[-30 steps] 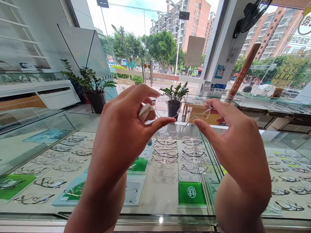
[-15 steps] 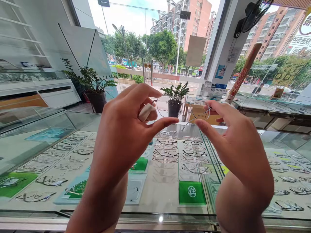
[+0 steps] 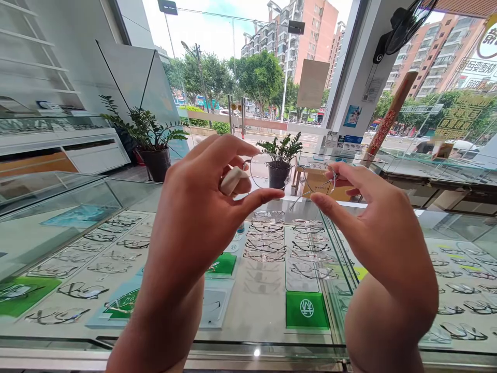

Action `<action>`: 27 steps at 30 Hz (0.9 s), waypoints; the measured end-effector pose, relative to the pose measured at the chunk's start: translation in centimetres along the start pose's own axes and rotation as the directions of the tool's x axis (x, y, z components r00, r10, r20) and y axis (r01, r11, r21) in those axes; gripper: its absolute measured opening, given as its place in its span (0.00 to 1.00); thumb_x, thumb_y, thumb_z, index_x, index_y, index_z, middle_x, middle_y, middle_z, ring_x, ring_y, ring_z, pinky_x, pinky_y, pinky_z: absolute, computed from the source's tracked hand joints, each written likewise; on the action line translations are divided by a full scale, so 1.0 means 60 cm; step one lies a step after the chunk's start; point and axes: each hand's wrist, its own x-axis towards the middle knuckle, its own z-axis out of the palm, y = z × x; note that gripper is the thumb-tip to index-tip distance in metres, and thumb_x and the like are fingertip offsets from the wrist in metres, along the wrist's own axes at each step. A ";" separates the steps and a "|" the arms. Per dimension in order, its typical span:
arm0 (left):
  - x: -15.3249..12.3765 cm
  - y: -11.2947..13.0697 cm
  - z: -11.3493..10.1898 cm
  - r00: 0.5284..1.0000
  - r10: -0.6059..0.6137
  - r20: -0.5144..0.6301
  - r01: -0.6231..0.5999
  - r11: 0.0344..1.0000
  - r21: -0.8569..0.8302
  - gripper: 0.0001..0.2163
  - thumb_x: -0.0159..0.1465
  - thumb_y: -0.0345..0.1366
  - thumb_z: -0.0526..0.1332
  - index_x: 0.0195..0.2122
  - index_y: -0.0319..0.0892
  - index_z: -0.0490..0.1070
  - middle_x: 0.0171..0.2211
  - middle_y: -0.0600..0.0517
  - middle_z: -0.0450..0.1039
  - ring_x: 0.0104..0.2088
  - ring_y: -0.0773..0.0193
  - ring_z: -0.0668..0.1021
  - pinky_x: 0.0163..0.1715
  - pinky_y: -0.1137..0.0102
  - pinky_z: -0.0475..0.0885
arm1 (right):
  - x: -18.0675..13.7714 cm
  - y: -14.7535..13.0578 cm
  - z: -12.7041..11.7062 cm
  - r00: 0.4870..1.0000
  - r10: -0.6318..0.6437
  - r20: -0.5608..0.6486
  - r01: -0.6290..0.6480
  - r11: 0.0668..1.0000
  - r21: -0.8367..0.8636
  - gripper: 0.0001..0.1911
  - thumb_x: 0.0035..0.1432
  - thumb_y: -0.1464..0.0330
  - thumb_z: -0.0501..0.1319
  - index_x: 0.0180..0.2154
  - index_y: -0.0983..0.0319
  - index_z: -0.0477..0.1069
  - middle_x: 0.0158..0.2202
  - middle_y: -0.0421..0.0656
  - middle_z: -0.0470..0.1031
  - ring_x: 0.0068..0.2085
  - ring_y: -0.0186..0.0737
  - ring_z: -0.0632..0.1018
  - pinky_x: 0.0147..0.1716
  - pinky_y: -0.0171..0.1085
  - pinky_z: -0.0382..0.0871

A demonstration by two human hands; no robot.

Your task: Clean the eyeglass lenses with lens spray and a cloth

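Note:
Thin-rimmed eyeglasses (image 3: 298,167) are held up at the middle of the view, lenses upright and facing me. My left hand (image 3: 198,197) grips the left side of the frame between fingers and thumb, with the thumb along the lower rim. A small folded white cloth or tissue (image 3: 233,180) is tucked in the curled fingers of that hand. On the other side, my right hand (image 3: 376,228) pinches the right lens edge between thumb and fingers. A thin temple arm slants down behind the right lens. Both hands are above the glass counter.
Below is a glass display case (image 3: 264,305) with rows of eyeglasses (image 3: 266,243) and a green card (image 3: 306,310). Other cases flank it. Potted plants (image 3: 153,160), a cardboard box (image 3: 326,182) and a wall fan (image 3: 404,31) stand beyond, before a large window.
The hands and eyeglasses stay almost still. The view has shifted very slightly. In the right background, a figure outside the window has changed position.

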 end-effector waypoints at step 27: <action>-0.010 0.007 0.043 0.988 -0.121 -0.091 0.115 0.991 -0.066 0.24 0.73 0.46 0.74 0.68 0.64 0.71 0.63 0.53 0.82 0.39 0.57 0.85 0.34 0.58 0.82 | 0.010 -0.030 0.045 0.877 -0.166 -0.451 0.174 0.984 -0.024 0.21 0.73 0.68 0.69 0.64 0.60 0.76 0.61 0.54 0.84 0.64 0.57 0.83 0.64 0.61 0.81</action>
